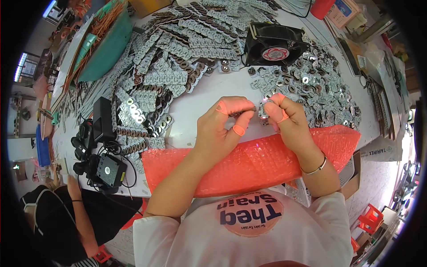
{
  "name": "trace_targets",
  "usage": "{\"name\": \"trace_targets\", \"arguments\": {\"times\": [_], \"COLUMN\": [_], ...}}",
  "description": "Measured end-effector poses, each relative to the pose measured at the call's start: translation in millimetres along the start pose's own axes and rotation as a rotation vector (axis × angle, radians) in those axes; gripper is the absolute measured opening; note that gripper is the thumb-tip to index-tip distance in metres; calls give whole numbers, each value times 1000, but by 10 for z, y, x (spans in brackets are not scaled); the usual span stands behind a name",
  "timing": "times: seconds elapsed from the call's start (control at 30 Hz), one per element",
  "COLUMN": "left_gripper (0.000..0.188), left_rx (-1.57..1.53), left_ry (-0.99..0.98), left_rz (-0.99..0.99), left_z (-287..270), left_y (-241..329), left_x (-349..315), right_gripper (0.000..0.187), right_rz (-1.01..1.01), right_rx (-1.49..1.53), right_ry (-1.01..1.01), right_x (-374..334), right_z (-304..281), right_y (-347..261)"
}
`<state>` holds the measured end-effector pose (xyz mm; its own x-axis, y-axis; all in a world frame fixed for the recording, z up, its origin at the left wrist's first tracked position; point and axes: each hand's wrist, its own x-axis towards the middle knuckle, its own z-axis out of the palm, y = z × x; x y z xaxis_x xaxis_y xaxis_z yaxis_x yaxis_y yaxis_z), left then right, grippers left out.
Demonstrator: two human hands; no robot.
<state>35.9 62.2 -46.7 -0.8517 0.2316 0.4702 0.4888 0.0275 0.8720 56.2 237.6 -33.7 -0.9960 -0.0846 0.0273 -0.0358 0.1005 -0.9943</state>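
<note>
My right hand (291, 118), with orange finger cots on the thumb and a finger, pinches a small silvery square piece (263, 112) with dark spots. Just to its left, my left hand (224, 122) has its thumb and fingers drawn together, also in orange cots. Something small and dark shows between those fingers, too small to name. Both hands are raised above the near side of the white table (191, 107), a short gap between their fingertips. My forearms rest on red bubble wrap (249, 164) along the table edge.
Strips of joined silvery squares with brown discs (171, 78) pile up at the far left; loose ones (327, 89) lie at right. A black fan (275, 44) stands behind. A green basin (106, 49), black adapters (111, 171) and a person (66, 213) are at left.
</note>
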Motion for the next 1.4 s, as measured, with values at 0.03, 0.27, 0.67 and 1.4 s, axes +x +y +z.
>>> {"name": "trace_targets", "arguments": {"times": [0.03,0.27,0.67,1.4], "left_gripper": [17,18,18,16], "left_rx": [-2,70,236,-454], "left_ry": [1,-95,-252,-184], "left_rz": [1,99,98,-606], "left_z": [-7,-34,-55,-230], "left_y": [-4,0,-98,16], "left_x": [7,26,25,57], "right_gripper": [25,20,26,17], "right_rz": [-8,118,88,12], "right_rx": [5,236,-181,-123], "right_ry": [-7,24,-9,-219], "right_x": [3,-3,98,67], "right_z": [-6,19,-120,-159], "right_y": [-6,15,-31,-23]}}
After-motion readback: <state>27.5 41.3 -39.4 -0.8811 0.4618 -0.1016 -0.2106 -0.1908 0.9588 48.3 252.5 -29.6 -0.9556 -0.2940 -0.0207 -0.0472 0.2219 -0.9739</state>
